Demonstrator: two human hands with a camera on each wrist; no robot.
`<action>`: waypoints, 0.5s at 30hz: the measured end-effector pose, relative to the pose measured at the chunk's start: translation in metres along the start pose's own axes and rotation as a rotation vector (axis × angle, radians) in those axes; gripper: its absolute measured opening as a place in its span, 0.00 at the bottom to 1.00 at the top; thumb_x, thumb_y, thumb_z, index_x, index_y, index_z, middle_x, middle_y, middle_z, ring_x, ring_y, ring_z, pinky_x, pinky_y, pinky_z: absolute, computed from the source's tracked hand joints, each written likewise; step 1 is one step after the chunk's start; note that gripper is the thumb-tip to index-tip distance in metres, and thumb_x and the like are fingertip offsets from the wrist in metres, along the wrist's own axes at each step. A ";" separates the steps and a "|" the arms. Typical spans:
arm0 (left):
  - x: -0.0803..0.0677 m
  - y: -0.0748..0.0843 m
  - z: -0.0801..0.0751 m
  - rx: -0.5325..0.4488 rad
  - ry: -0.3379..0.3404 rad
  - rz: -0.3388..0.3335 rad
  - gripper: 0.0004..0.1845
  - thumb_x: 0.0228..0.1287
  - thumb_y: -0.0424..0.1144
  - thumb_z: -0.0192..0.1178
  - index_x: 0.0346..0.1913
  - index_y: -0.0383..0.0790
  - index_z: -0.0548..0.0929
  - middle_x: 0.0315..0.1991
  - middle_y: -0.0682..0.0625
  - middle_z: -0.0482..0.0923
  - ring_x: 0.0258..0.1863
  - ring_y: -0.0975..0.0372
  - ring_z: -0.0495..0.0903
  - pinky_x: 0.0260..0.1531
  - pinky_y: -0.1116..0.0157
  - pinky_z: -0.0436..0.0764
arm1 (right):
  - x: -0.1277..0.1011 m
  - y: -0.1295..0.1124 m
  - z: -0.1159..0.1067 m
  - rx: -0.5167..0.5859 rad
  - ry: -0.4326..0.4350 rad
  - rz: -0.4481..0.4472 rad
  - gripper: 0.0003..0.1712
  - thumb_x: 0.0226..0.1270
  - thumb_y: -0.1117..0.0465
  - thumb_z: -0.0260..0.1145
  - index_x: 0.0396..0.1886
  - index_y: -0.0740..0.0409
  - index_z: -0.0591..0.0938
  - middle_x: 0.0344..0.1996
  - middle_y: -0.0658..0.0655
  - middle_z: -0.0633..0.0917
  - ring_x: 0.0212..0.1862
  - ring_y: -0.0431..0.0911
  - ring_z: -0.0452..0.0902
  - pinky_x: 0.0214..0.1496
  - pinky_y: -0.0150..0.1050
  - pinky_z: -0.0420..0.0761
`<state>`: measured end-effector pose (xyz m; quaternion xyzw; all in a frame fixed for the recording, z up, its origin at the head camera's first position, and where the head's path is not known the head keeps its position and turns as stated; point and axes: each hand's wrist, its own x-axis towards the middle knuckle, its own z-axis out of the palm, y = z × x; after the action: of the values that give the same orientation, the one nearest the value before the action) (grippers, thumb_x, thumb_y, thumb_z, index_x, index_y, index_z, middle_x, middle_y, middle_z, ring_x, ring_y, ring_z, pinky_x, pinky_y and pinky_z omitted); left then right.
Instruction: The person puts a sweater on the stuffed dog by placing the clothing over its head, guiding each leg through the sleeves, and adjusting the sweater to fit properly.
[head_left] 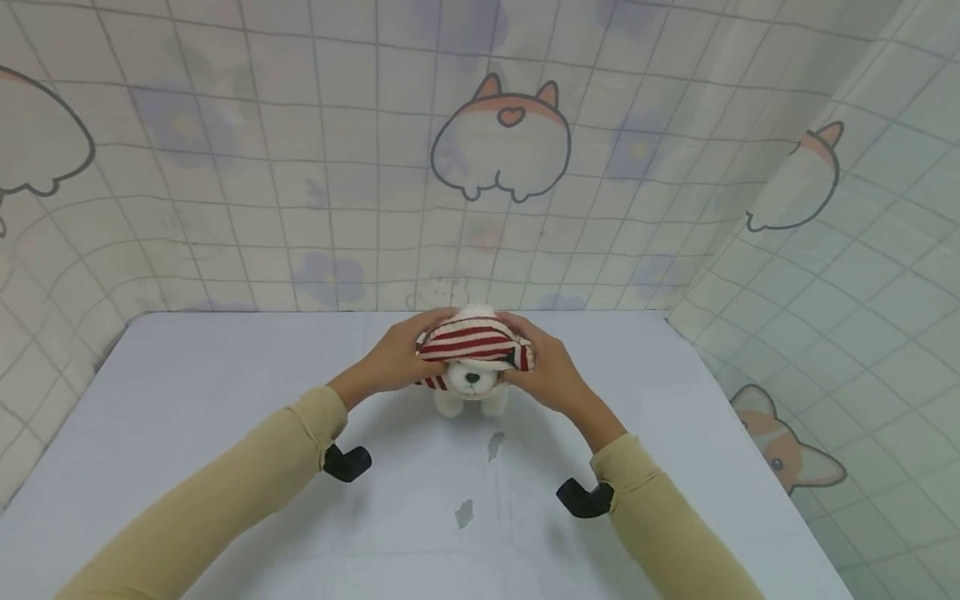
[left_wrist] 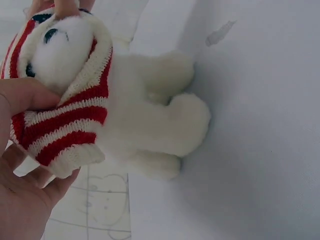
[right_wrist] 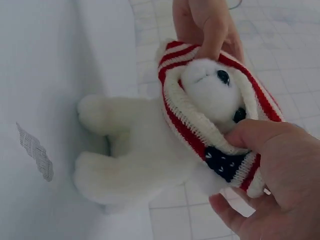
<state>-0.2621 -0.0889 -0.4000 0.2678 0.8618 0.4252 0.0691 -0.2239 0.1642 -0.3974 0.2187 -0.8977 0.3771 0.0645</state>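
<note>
A white plush dog (head_left: 471,382) stands on the white table, its legs (left_wrist: 170,127) down on the surface. Around its head sits a red-and-white striped knitted garment (head_left: 472,340) with a navy patch, its ribbed opening framing the muzzle and dark eyes. My left hand (head_left: 396,357) grips the garment on one side, thumb at the opening beside the face. From the other side my right hand (head_left: 551,371) pinches it near the navy patch, thumb (right_wrist: 255,136) on the ribbed edge and fingers behind. The back of the plush head is mostly hidden.
Two small grey irregular patches (head_left: 464,513) mark the table (head_left: 247,400) in front of the plush. A tiled-pattern curtain (head_left: 360,167) with cartoon corgis hangs behind and along the sides. Black wrist mounts (head_left: 347,462) stick out below both sleeves.
</note>
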 end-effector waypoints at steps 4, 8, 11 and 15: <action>0.001 0.001 0.002 0.016 0.042 0.045 0.37 0.55 0.31 0.66 0.70 0.47 0.67 0.66 0.45 0.71 0.64 0.50 0.71 0.62 0.47 0.72 | 0.003 0.003 0.002 -0.025 0.058 0.002 0.36 0.56 0.70 0.68 0.65 0.49 0.71 0.58 0.56 0.81 0.59 0.51 0.77 0.58 0.51 0.78; 0.005 -0.003 0.005 -0.002 0.064 0.047 0.30 0.57 0.29 0.62 0.65 0.44 0.73 0.64 0.45 0.74 0.63 0.50 0.73 0.61 0.47 0.73 | 0.006 0.004 0.004 0.005 0.086 0.040 0.29 0.57 0.72 0.67 0.59 0.52 0.77 0.55 0.56 0.83 0.59 0.51 0.78 0.58 0.50 0.79; 0.009 -0.007 0.006 -0.015 0.062 0.055 0.25 0.58 0.29 0.61 0.61 0.45 0.77 0.61 0.46 0.77 0.60 0.51 0.75 0.58 0.48 0.76 | 0.008 0.005 0.005 0.014 0.085 0.057 0.26 0.57 0.73 0.68 0.56 0.54 0.79 0.53 0.57 0.84 0.58 0.52 0.79 0.58 0.50 0.79; 0.012 -0.009 0.005 -0.028 0.050 0.085 0.20 0.58 0.30 0.62 0.54 0.46 0.81 0.55 0.49 0.81 0.54 0.55 0.78 0.53 0.52 0.79 | 0.012 0.006 0.006 0.021 0.090 0.065 0.21 0.58 0.74 0.66 0.52 0.57 0.83 0.49 0.58 0.86 0.53 0.51 0.81 0.52 0.48 0.83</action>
<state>-0.2736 -0.0831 -0.4088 0.2924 0.8451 0.4463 0.0333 -0.2368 0.1600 -0.4023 0.1730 -0.8965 0.3978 0.0901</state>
